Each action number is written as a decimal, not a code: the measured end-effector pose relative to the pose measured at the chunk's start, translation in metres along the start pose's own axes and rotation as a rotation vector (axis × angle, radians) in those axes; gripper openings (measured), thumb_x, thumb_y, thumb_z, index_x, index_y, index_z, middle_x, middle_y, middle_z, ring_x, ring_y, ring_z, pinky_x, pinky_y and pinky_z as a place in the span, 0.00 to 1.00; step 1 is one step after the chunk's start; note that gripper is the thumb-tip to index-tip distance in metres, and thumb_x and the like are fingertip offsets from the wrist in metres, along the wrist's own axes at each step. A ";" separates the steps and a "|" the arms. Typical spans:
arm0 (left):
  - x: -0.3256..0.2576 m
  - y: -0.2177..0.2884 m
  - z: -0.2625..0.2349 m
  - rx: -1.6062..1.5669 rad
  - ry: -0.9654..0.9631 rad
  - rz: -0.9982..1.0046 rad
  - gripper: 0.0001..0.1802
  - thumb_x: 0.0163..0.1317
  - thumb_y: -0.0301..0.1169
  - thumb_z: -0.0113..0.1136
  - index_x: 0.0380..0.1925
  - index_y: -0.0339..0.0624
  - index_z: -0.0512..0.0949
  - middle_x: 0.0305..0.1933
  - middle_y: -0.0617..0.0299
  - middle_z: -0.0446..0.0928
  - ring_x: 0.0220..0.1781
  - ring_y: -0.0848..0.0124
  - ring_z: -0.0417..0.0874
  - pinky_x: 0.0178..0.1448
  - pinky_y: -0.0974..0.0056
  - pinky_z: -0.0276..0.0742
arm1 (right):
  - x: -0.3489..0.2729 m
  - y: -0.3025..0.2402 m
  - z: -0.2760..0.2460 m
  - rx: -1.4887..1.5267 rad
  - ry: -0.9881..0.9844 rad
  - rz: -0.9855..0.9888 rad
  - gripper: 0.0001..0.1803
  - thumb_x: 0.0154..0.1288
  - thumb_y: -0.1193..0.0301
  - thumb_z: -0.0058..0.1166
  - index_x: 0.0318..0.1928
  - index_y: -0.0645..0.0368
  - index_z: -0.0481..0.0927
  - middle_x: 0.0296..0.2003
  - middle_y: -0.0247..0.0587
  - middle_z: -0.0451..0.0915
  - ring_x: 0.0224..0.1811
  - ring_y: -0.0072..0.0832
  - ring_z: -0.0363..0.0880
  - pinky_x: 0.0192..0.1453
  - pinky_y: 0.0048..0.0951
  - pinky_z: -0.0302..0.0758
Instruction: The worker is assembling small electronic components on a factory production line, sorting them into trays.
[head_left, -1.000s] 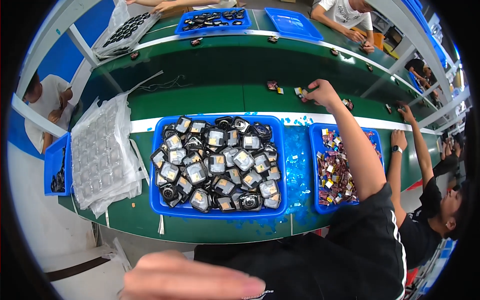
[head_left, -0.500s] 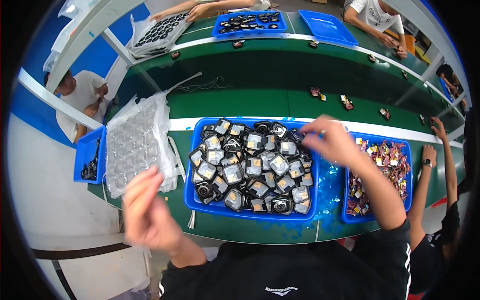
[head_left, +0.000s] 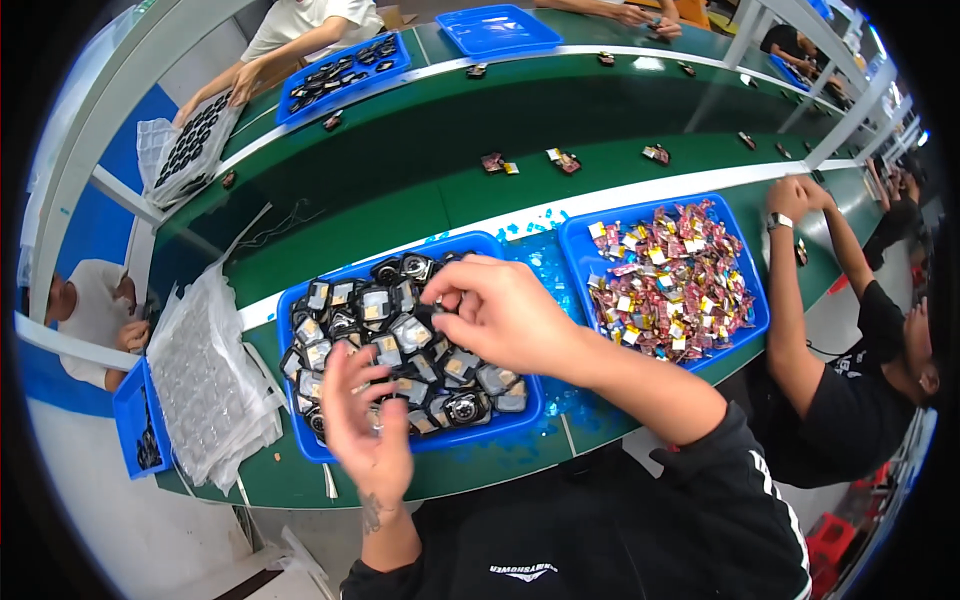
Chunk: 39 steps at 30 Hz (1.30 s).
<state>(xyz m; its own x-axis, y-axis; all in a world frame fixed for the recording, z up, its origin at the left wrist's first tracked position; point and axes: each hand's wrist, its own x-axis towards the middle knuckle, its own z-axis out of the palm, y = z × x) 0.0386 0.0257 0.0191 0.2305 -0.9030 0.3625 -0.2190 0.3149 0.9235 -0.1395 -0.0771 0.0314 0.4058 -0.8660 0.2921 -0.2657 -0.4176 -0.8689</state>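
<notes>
L hand (head_left: 365, 425) is hovering, fingers spread, looking empty, over front-left of blue tray (head_left: 533, 402); black cases (head_left: 409, 333) are lying under & betw. both; R hand (head_left: 442, 305), nearer, is curling over them, can't tell if gripping.

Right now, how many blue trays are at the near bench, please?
3: middle tray with black cases, right tray with pink parts, small tray at the left end; others may be hidden.
</notes>
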 end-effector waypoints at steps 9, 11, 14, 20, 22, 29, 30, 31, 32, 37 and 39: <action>-0.008 -0.004 0.041 -0.516 -0.193 -0.497 0.10 0.68 0.21 0.50 0.48 0.31 0.72 0.37 0.48 0.82 0.35 0.63 0.87 0.38 0.66 0.86 | -0.061 0.019 -0.105 -0.401 0.152 0.217 0.10 0.57 0.72 0.64 0.39 0.62 0.84 0.33 0.44 0.83 0.35 0.33 0.83 0.42 0.32 0.79; -0.006 -0.007 0.047 -0.520 -0.209 -0.460 0.10 0.68 0.21 0.50 0.48 0.31 0.72 0.39 0.47 0.82 0.36 0.62 0.87 0.39 0.65 0.87 | -0.071 0.045 -0.151 -0.671 0.096 0.237 0.10 0.55 0.71 0.65 0.37 0.62 0.84 0.35 0.46 0.83 0.39 0.42 0.82 0.47 0.38 0.78; -0.004 -0.014 0.048 -0.546 -0.259 -0.457 0.09 0.68 0.20 0.50 0.47 0.31 0.70 0.44 0.45 0.80 0.38 0.58 0.87 0.42 0.63 0.89 | -0.082 0.071 -0.164 -0.718 -0.072 0.318 0.09 0.54 0.71 0.65 0.35 0.63 0.84 0.36 0.47 0.82 0.42 0.45 0.80 0.50 0.41 0.76; -0.003 -0.010 0.051 -0.641 -0.282 -0.566 0.14 0.68 0.21 0.50 0.53 0.32 0.68 0.46 0.46 0.79 0.42 0.59 0.87 0.42 0.63 0.88 | -0.082 0.061 -0.161 -0.614 -0.060 0.276 0.07 0.58 0.72 0.63 0.33 0.64 0.81 0.30 0.45 0.82 0.39 0.38 0.80 0.47 0.36 0.76; -0.003 -0.007 0.052 -0.595 -0.268 -0.534 0.16 0.68 0.21 0.51 0.55 0.32 0.68 0.49 0.47 0.78 0.43 0.61 0.86 0.44 0.64 0.87 | -0.085 0.056 -0.158 -0.321 0.182 0.512 0.06 0.63 0.73 0.59 0.34 0.65 0.80 0.27 0.38 0.80 0.32 0.26 0.78 0.41 0.28 0.75; 0.007 0.001 0.069 -0.174 -0.492 -0.256 0.25 0.56 0.23 0.69 0.56 0.38 0.76 0.49 0.59 0.74 0.46 0.69 0.79 0.53 0.65 0.77 | -0.094 0.006 -0.113 0.065 0.092 0.337 0.06 0.66 0.75 0.57 0.36 0.66 0.83 0.32 0.38 0.84 0.37 0.22 0.81 0.42 0.24 0.76; 0.013 0.006 0.079 -0.123 -0.497 -0.134 0.26 0.54 0.25 0.71 0.55 0.41 0.77 0.48 0.58 0.74 0.44 0.69 0.79 0.51 0.65 0.76 | -0.093 0.001 -0.106 0.160 0.032 0.299 0.05 0.65 0.76 0.57 0.35 0.65 0.83 0.33 0.38 0.85 0.37 0.22 0.81 0.41 0.25 0.76; 0.017 0.012 0.083 -0.087 -0.569 -0.106 0.25 0.53 0.27 0.73 0.52 0.42 0.79 0.47 0.58 0.74 0.44 0.69 0.79 0.50 0.66 0.76 | -0.090 -0.008 -0.105 0.066 -0.076 0.213 0.04 0.64 0.76 0.58 0.35 0.65 0.84 0.32 0.38 0.85 0.37 0.23 0.82 0.40 0.26 0.75; 0.018 0.016 0.085 -0.052 -0.641 -0.078 0.23 0.52 0.28 0.74 0.50 0.43 0.81 0.47 0.58 0.75 0.44 0.68 0.79 0.49 0.66 0.76 | -0.088 -0.016 -0.098 0.082 -0.107 0.201 0.03 0.63 0.77 0.59 0.33 0.64 0.84 0.31 0.36 0.85 0.38 0.20 0.81 0.35 0.24 0.73; 0.003 0.002 0.080 -0.212 -0.500 -0.219 0.06 0.59 0.23 0.65 0.37 0.36 0.84 0.44 0.57 0.77 0.44 0.70 0.79 0.48 0.68 0.74 | -0.095 -0.020 -0.059 0.542 0.188 0.362 0.08 0.64 0.81 0.59 0.43 0.68 0.79 0.36 0.41 0.83 0.39 0.21 0.82 0.42 0.21 0.81; -0.007 -0.004 0.079 -0.286 -0.479 -0.258 0.06 0.59 0.23 0.65 0.37 0.35 0.84 0.45 0.57 0.77 0.44 0.70 0.79 0.49 0.68 0.75 | -0.098 -0.009 -0.051 0.576 0.201 0.327 0.09 0.64 0.82 0.58 0.45 0.70 0.78 0.38 0.42 0.82 0.40 0.23 0.82 0.45 0.22 0.82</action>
<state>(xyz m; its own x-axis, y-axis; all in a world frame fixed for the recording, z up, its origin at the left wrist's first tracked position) -0.0371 0.0072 0.0030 -0.2243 -0.9706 0.0874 0.0659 0.0744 0.9951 -0.2219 -0.0023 0.0314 0.1995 -0.9799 -0.0014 0.1823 0.0385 -0.9825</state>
